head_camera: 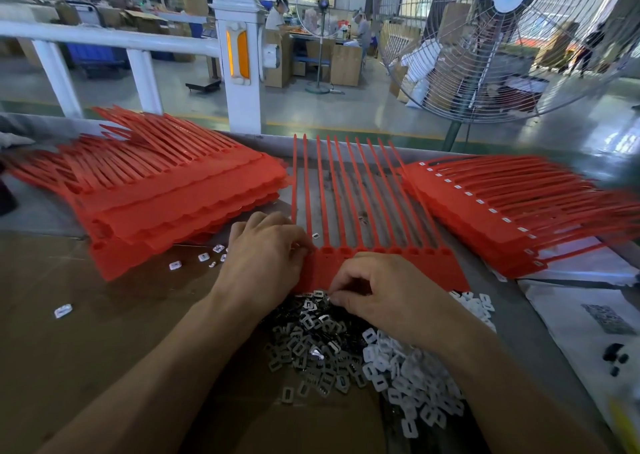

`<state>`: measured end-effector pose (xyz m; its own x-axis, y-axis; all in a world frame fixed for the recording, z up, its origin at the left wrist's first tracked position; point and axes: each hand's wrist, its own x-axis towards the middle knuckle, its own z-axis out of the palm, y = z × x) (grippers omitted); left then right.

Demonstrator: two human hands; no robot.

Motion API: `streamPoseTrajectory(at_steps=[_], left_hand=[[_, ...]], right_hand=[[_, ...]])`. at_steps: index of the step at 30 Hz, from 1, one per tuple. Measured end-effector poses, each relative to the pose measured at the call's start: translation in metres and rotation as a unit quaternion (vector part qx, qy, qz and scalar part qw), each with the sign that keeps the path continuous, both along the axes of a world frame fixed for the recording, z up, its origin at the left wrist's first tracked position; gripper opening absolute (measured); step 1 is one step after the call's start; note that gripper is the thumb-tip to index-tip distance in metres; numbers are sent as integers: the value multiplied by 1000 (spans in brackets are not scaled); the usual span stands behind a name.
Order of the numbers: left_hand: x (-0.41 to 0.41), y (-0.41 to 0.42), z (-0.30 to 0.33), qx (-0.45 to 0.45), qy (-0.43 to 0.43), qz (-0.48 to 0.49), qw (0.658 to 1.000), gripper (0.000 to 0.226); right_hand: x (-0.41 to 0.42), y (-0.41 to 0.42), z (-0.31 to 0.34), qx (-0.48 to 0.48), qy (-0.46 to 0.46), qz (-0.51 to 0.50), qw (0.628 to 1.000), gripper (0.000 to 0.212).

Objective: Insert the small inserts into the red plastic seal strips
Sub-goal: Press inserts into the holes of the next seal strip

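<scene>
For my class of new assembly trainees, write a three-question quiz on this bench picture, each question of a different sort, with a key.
1. True or false: the stack of red strips on the right already shows white inserts in its heads.
2. Multiple choice: the right hand reaches into A) the pile of dark metal inserts, B) the pile of white inserts, C) the stack of red strips on the left.
3. Fill in: the left hand rests on the left end of the red strip sheet lying ____ the two stacks.

Key: 1 true; 2 A; 3 between.
</scene>
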<state>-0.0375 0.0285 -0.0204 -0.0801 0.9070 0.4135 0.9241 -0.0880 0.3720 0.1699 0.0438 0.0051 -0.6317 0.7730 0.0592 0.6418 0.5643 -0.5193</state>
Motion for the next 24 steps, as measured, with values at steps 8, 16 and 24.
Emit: streamPoseTrajectory(at_steps=[8, 16, 24], left_hand=[[6, 0, 2, 37, -63, -25, 997, 13], [8, 0, 1, 44, -72, -30, 996, 12], [9, -2, 2, 46, -83, -39, 995, 11]], right_hand=[[0, 0, -5, -28, 120, -46, 991, 10], [12, 8, -2, 5, 42, -64, 997, 11], [6, 2, 2, 17, -20, 2, 1000, 15]])
